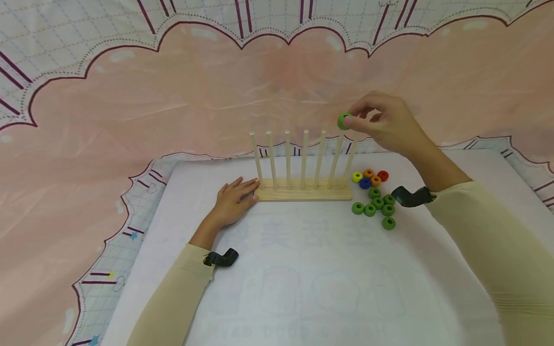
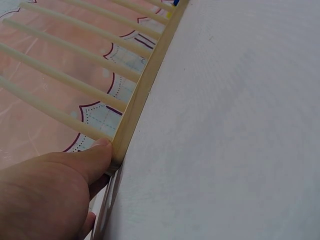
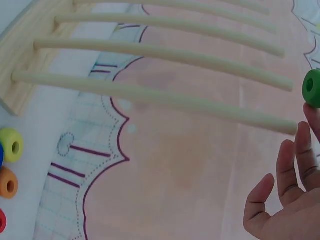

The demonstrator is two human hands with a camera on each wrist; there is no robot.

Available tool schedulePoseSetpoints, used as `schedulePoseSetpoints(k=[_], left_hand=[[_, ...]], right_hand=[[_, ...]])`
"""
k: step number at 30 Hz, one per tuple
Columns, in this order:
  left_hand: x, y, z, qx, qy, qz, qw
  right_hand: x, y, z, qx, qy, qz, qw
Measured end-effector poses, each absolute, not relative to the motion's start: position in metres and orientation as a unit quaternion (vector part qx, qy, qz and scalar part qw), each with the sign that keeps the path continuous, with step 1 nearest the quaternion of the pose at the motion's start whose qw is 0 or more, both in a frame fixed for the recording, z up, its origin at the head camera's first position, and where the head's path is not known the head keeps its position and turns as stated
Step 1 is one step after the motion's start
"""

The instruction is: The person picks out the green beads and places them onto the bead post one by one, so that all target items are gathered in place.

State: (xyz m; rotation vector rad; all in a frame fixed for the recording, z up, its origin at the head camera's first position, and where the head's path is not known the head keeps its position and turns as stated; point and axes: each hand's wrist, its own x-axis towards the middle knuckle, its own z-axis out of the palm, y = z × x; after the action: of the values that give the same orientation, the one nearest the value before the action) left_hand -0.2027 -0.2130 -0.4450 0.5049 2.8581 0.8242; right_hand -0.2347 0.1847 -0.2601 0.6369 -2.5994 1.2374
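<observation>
My right hand [image 1: 387, 120] pinches a green bead [image 1: 344, 121] between thumb and fingertips. That bead is at the top of the sixth peg from the left; in the right wrist view the green bead [image 3: 312, 89] shows at the right edge, beside the pegs' tips. A wooden peg stand [image 1: 303, 193] has a row of several upright pegs with no beads on their visible lengths. My left hand [image 1: 233, 203] holds the left end of its base, and the left wrist view shows a fingertip [image 2: 102, 144] against the corner beside the first peg.
Several loose green beads [image 1: 378, 203] lie right of the stand. Behind them are a yellow bead [image 1: 357, 177], a blue bead [image 1: 365, 183], two orange beads [image 1: 368, 174] and a red bead [image 1: 383, 176]. A patterned pink cloth [image 1: 216, 105] hangs behind the white tabletop [image 1: 303, 269].
</observation>
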Motion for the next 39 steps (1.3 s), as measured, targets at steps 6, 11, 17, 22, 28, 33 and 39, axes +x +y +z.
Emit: schedulePoseSetpoints(k=[6, 11, 17, 22, 28, 33, 39], left_hand=[[-0.203, -0.214, -0.446, 0.169, 0.946, 0.272, 0.057], [-0.202, -0.213, -0.446, 0.170, 0.944, 0.276, 0.055], [-0.202, -0.213, -0.446, 0.172, 0.944, 0.278, 0.052], [-0.202, -0.213, -0.447, 0.171, 0.944, 0.277, 0.054], [-0.201, -0.214, -0.446, 0.171, 0.944, 0.278, 0.055], [-0.199, -0.213, -0.443, 0.170, 0.943, 0.281, 0.054], [-0.197, -0.212, -0.442, 0.168, 0.943, 0.282, 0.056]], right_hand=[[-0.238, 0.171, -0.263, 0.219, -0.879, 0.415, 0.082], [-0.241, 0.163, -0.267, 0.229, -0.878, 0.411, 0.089], [-0.243, 0.157, -0.269, 0.229, -0.881, 0.404, 0.088], [-0.245, 0.153, -0.272, 0.229, -0.886, 0.394, 0.080], [-0.244, 0.151, -0.276, 0.234, -0.887, 0.393, 0.071], [-0.243, 0.152, -0.280, 0.236, -0.887, 0.394, 0.052], [-0.245, 0.154, -0.287, 0.245, -0.883, 0.399, 0.033]])
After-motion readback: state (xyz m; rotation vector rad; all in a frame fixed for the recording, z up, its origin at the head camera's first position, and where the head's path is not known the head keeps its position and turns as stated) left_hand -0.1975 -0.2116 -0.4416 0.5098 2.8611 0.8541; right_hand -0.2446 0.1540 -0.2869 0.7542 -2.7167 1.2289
